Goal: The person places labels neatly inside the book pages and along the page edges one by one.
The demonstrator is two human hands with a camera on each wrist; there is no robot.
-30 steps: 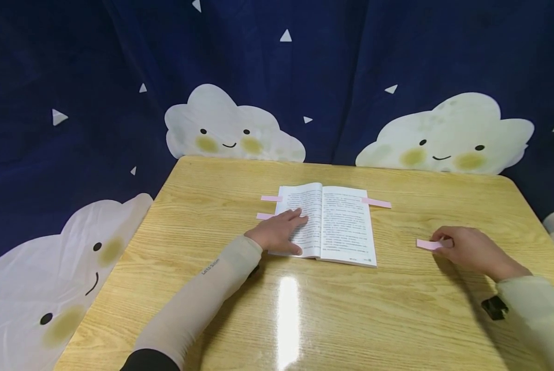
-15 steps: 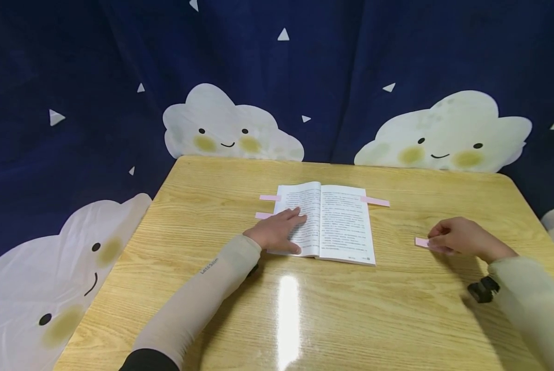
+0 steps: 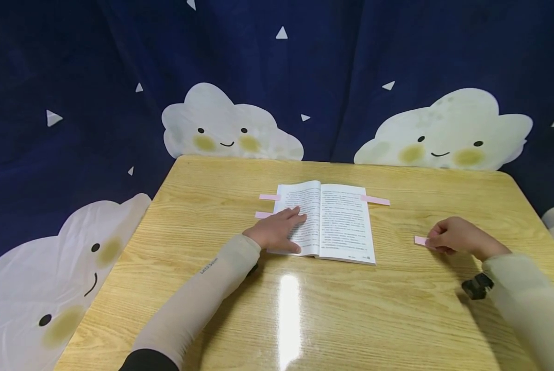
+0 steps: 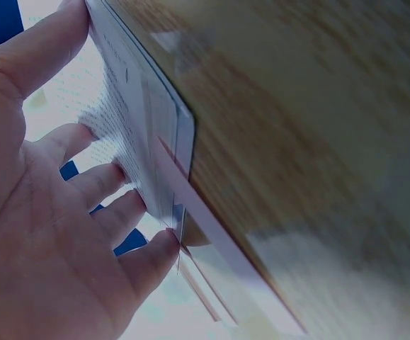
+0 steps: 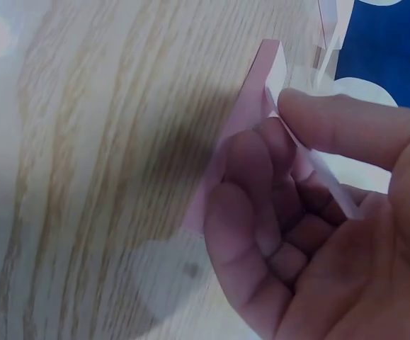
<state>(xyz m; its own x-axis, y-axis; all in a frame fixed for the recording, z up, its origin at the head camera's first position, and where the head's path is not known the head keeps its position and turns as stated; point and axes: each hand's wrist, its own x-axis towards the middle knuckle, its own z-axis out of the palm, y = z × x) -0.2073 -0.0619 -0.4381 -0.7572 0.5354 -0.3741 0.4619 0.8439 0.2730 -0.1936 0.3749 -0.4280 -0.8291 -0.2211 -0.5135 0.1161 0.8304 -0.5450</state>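
Note:
An open book (image 3: 345,226) lies on the wooden table, printed text on both pages. My left hand (image 3: 275,232) rests on its left page with fingers spread, the thumb close to the lower edge. Pink sticky tabs (image 3: 269,197) stick out past the left side, one also showing as a long strip (image 4: 219,234) in the left wrist view. Another pink tab (image 3: 377,200) juts from the right page. Right of the book, my right hand (image 3: 462,239) pinches a sticky tab (image 5: 325,170) between thumb and fingers. It lifts away from a pink strip (image 5: 254,81) lying below, partly hidden by the fingers.
The wooden table (image 3: 360,314) has a bright light reflection (image 3: 289,314) near its front. Behind it hangs a dark blue curtain (image 3: 258,51) printed with white clouds. A black wrist device (image 3: 477,286) hangs under the right sleeve.
My right hand has shifted slightly left and away from me, covering more of the pink strip, then nearly stopped. The left hand stays on the page.

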